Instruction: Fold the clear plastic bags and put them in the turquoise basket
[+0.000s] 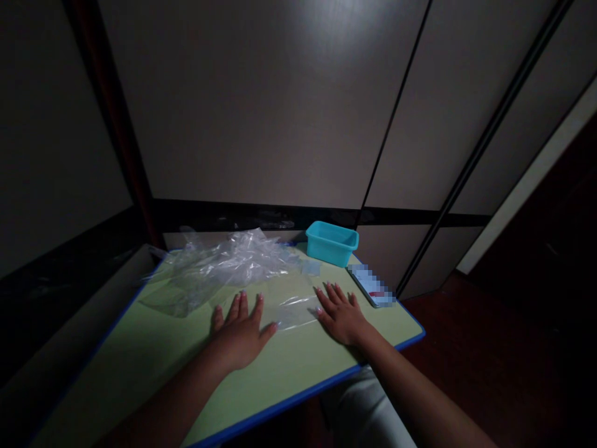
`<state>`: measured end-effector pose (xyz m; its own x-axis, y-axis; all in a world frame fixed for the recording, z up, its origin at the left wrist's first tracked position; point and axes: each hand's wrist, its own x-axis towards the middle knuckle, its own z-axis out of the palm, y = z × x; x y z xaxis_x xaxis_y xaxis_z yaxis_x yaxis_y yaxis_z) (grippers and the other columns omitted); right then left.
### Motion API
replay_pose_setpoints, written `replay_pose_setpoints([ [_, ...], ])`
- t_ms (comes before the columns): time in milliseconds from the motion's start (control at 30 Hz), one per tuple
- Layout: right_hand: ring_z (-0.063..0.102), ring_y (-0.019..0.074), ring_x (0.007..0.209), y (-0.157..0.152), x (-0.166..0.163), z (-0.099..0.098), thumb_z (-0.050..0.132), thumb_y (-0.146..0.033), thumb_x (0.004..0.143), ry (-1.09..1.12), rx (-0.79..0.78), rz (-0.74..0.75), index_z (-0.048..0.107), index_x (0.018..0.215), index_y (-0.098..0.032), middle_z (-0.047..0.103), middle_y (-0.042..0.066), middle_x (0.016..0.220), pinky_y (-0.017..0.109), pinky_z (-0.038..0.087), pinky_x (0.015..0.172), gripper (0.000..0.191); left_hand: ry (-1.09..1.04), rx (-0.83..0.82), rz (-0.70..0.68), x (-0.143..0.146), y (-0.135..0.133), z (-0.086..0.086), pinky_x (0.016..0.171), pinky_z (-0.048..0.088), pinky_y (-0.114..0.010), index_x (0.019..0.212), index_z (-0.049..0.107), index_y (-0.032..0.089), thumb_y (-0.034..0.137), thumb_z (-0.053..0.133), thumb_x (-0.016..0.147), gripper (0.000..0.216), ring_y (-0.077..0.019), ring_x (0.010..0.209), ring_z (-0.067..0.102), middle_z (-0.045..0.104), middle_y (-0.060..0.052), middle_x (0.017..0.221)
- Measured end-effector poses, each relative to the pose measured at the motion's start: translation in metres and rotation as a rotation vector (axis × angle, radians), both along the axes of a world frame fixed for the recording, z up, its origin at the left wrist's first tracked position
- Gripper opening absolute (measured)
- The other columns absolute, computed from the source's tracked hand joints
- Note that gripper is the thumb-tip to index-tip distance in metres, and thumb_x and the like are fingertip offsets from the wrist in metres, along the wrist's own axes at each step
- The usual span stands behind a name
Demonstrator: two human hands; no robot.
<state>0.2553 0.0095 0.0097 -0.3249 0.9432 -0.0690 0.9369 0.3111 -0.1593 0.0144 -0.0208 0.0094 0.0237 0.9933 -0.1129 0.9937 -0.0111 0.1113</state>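
A clear plastic bag (296, 313) lies flat on the pale green table (280, 367) between my hands. My left hand (240, 333) rests palm down at the bag's left end, fingers spread. At its right end my right hand (342, 316) also lies flat, with its fingers apart. Whatever part of the bag lies under the palms is hidden. Just beyond my left hand sits a loose heap of crumpled clear plastic bags (242, 258).
A turquoise plastic basket (330, 246) stands at the table's back right corner. Nearer me, a phone (372, 286) with its screen lit lies along the right edge. Tall panelled cabinet doors (261, 112) rise directly behind the table.
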Motion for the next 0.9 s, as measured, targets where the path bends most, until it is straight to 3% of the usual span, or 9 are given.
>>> replay_pose_setpoints([
  [100, -0.006, 0.0278, 0.138, 0.006, 0.001, 0.007, 0.015, -0.055, 0.092, 0.011, -0.057, 0.010, 0.009, 0.145, -0.028, -0.003, 0.006, 0.151, 0.062, -0.003, 0.102, 0.060, -0.064, 0.114, 0.038, -0.009, 0.011, 0.001, 0.103, 0.009, -0.061, 0.143, 0.023, 0.012, 0.055, 0.035, 0.085, 0.073, -0.0346, 0.137, 0.011, 0.020, -0.022, 0.147],
  [200, -0.001, 0.0281, 0.138, 0.021, -0.006, 0.025, 0.018, -0.056, 0.092, 0.071, -0.034, 0.098, 0.010, 0.145, -0.027, 0.001, 0.008, 0.151, 0.063, -0.003, 0.102, 0.061, -0.169, 0.378, -0.015, -0.025, 0.030, 0.002, 0.101, 0.025, -0.051, 0.135, 0.039, 0.010, 0.045, 0.039, 0.086, 0.060, -0.0328, 0.131, 0.029, 0.039, -0.019, 0.139],
  [300, 0.019, 0.0280, 0.136, 0.043, -0.023, 0.045, 0.030, -0.052, 0.091, 0.169, 0.096, 0.299, 0.027, 0.142, -0.022, 0.024, 0.012, 0.148, 0.056, 0.008, 0.106, 0.060, -0.248, 0.623, -0.087, -0.040, 0.042, 0.004, 0.093, 0.036, -0.042, 0.112, 0.059, 0.011, 0.038, 0.046, 0.083, 0.041, -0.0294, 0.107, 0.048, 0.059, -0.015, 0.110],
  [400, 0.041, 0.0236, 0.121, 0.067, -0.041, 0.050, 0.037, -0.041, 0.092, 0.339, 0.255, 0.504, 0.045, 0.132, -0.015, 0.049, 0.014, 0.131, 0.040, 0.029, 0.102, 0.048, -0.322, 0.766, -0.155, -0.041, 0.039, 0.009, 0.085, 0.040, -0.040, 0.093, 0.060, 0.017, 0.032, 0.053, 0.080, 0.021, -0.0264, 0.093, 0.049, 0.057, -0.009, 0.094],
  [533, 0.052, 0.0226, 0.096, 0.093, -0.040, 0.032, 0.045, -0.031, 0.088, 0.428, 0.399, 0.403, 0.057, 0.116, -0.014, 0.060, 0.012, 0.101, 0.035, 0.039, 0.085, 0.035, -0.448, 0.714, -0.296, -0.020, 0.027, 0.011, 0.075, 0.041, -0.034, 0.078, 0.051, 0.019, 0.022, 0.049, 0.080, 0.003, -0.0218, 0.084, 0.049, 0.053, -0.005, 0.084],
  [667, 0.053, 0.0172, 0.071, 0.106, -0.022, 0.014, 0.043, -0.034, 0.088, 0.591, 0.289, 0.223, 0.058, 0.099, -0.015, 0.058, 0.005, 0.080, 0.028, 0.039, 0.065, 0.026, -0.594, 0.577, -0.370, -0.016, 0.029, 0.014, 0.073, 0.038, -0.031, 0.078, 0.054, 0.020, 0.023, 0.057, 0.075, 0.006, -0.0210, 0.082, 0.049, 0.053, -0.002, 0.082],
  [700, 0.051, 0.0161, 0.065, 0.107, -0.019, 0.012, 0.043, -0.036, 0.088, 0.639, 0.265, 0.180, 0.055, 0.097, -0.016, 0.056, 0.002, 0.072, 0.027, 0.037, 0.060, 0.025, -0.680, 0.560, -0.328, -0.021, 0.034, 0.016, 0.073, 0.038, -0.031, 0.078, 0.055, 0.021, 0.024, 0.061, 0.072, 0.009, -0.0201, 0.080, 0.048, 0.053, -0.001, 0.080],
  [800, 0.043, 0.0134, 0.052, 0.108, -0.019, 0.011, 0.044, -0.039, 0.086, 0.791, 0.199, 0.149, 0.047, 0.097, -0.019, 0.044, -0.005, 0.056, 0.024, 0.030, 0.051, 0.024, -1.230, 0.556, 0.071, -0.047, 0.048, 0.023, 0.056, 0.033, -0.024, 0.068, 0.052, 0.020, 0.030, 0.067, 0.065, 0.018, -0.0139, 0.060, 0.040, 0.042, 0.004, 0.063],
  [900, 0.040, 0.0117, 0.051, 0.107, -0.023, 0.011, 0.046, -0.042, 0.084, 0.862, 0.145, 0.191, 0.046, 0.091, -0.020, 0.042, -0.006, 0.057, 0.023, 0.027, 0.049, 0.023, -1.365, 0.498, 0.132, -0.068, 0.052, 0.033, 0.044, 0.026, -0.022, 0.063, 0.041, 0.021, 0.053, 0.048, 0.077, 0.036, -0.0112, 0.047, 0.030, 0.031, 0.006, 0.054],
])
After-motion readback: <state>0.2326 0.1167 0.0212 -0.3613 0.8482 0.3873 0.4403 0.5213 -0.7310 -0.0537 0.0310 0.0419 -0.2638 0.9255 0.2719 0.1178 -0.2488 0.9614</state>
